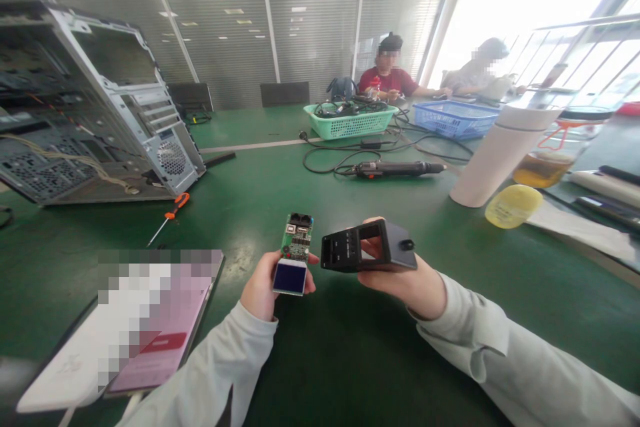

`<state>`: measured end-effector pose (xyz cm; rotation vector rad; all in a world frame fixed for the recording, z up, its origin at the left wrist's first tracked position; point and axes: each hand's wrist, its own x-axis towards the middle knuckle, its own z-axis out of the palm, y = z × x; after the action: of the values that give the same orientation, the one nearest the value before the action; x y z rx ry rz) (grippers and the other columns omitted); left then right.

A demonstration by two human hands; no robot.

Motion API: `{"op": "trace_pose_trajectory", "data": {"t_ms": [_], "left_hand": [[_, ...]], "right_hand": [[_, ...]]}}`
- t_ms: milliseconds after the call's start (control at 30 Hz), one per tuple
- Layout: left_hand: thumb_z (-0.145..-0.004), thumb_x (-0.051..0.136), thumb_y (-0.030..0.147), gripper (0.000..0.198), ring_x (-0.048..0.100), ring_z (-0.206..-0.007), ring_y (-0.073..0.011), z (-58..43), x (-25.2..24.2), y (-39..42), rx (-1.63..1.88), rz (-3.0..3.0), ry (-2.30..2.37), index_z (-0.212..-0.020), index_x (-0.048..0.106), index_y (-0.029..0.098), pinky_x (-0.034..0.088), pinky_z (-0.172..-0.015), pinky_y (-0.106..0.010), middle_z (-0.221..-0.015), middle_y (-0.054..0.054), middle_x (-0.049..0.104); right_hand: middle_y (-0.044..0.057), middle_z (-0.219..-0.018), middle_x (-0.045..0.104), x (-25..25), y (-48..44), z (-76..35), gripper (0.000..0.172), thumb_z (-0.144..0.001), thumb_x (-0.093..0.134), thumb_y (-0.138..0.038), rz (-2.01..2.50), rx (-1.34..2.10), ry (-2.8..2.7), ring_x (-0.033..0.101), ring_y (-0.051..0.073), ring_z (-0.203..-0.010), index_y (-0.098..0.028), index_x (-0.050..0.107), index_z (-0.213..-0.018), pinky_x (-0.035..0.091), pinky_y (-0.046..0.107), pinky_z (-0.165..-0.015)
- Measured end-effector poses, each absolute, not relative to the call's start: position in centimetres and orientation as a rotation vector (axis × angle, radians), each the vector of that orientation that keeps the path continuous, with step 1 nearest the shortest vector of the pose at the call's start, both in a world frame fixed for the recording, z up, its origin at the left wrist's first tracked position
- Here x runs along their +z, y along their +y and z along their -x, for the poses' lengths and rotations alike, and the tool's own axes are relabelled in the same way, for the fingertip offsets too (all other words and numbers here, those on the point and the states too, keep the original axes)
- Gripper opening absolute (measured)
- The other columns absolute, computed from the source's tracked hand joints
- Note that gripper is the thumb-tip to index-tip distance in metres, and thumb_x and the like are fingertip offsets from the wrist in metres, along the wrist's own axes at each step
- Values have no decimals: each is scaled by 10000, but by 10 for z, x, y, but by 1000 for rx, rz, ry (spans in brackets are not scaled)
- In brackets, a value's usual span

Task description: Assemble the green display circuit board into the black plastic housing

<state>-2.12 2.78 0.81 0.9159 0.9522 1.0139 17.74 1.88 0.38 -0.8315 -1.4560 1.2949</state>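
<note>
My left hand (263, 283) is closed round a green circuit board (299, 243) that carries a small dark screen (290, 278) at its near end. In my right hand (407, 287) is a black plastic housing (367, 245), tilted, with a rectangular window opening and a round knob at its right end. Board and housing are held apart, side by side over the green table (320, 360). My right fingers are partly hidden behind the housing.
An open computer case (120, 107), an orange screwdriver (177, 207) and phones (155, 327) lie left. Beyond are an electric screwdriver (395, 169), green basket (350, 123) and blue basket (455, 119). A bottle (495, 153) and yellow object (513, 206) stand right; two people sit behind.
</note>
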Motion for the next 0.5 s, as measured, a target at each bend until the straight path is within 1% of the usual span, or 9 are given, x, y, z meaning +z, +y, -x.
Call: {"op": "trace_pose_trajectory", "data": {"t_ms": [67,100,167,233,300,400,467,500], "left_hand": [[-814,337,328,445,552,-482,-165,21,8,28,1014,-921,949,-750,702,82,403,-513,-256,-468,-51,637],[-813,338,330,444,552,-483,-166,22,7,28,1012,-926,945,-750,701,83,404,-513,-256,-468,-52,638],[-813,337,333,444,552,-482,-163,22,7,29,1010,-935,939,-743,700,87,405,-514,-252,-469,-53,639],[-813,334,334,447,549,-476,-158,22,7,29,1009,-939,934,-734,699,88,404,-512,-248,-473,-56,641],[-817,328,331,453,551,-473,-157,23,6,29,1007,-935,933,-733,699,85,403,-508,-246,-477,-59,643],[-822,323,323,456,555,-474,-159,23,4,30,1005,-918,934,-735,699,79,405,-509,-247,-479,-62,642],[-819,330,322,453,555,-473,-162,24,3,31,996,-911,924,-731,699,75,410,-513,-252,-479,-67,643],[-815,336,323,450,553,-469,-164,25,3,32,987,-911,915,-726,699,74,411,-510,-255,-475,-70,642]], "right_hand": [[58,-1062,531,4,18,-177,410,-617,616,-163,816,1243,-1436,543,196,-911,-181,380,-952,458,278,-740],[55,-1034,537,5,17,-177,404,-612,616,-169,840,1257,-1433,544,190,-882,-176,387,-946,456,269,-722],[37,-872,559,6,17,-177,347,-593,624,-200,910,1344,-1402,538,166,-776,-148,454,-891,445,245,-680],[26,-766,550,7,17,-177,290,-563,619,-223,918,1501,-1276,527,156,-731,-133,498,-810,441,231,-660],[19,-780,559,8,17,-177,318,-531,595,-215,863,1674,-1074,541,163,-755,-142,508,-827,459,235,-672],[36,-888,587,8,18,-177,473,-523,588,-223,807,1906,-882,572,197,-827,-163,495,-983,502,285,-709],[64,-889,591,8,18,-179,472,-554,606,-288,781,2010,-882,582,197,-812,-138,503,-990,516,288,-705],[73,-864,590,8,19,-180,452,-580,612,-335,785,2036,-902,585,187,-772,-124,513,-967,519,274,-680]]}}
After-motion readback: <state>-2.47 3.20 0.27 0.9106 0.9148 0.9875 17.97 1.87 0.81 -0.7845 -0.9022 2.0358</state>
